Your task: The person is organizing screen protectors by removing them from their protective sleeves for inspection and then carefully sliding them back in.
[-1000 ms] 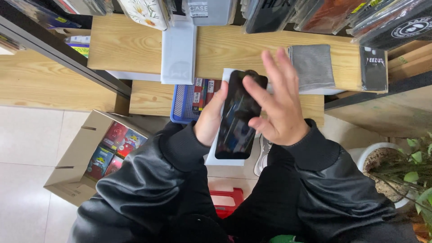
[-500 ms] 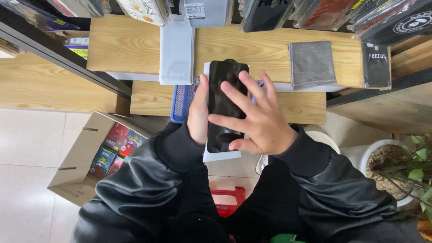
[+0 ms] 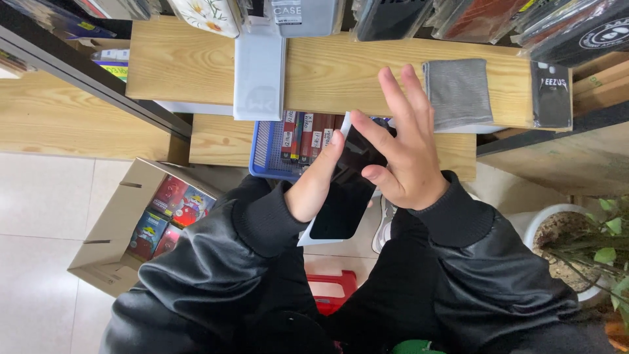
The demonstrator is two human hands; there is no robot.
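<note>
Head view: left hand point(image 3: 313, 190) pinches a flat glossy black phone-shaped slab with a white sheet behind it point(image 3: 344, 196), right hand point(image 3: 406, 157) splayed open over its top edge.
Held above the floor, before the wooden shelf point(image 3: 196, 62) and blue wire basket point(image 3: 268, 154), the slab could slip from that one-sided grasp.

Phone accessory shop, hanging phone cases point(image 3: 400, 16), wooden shelves point(image 3: 341, 75), stock carton point(image 3: 124, 226)

both arms wore a shiny black jacket with ribbed knit cuffs; left hand point(image 3: 313, 187) and right hand point(image 3: 411, 157) were bare, no rings or watch.
</note>
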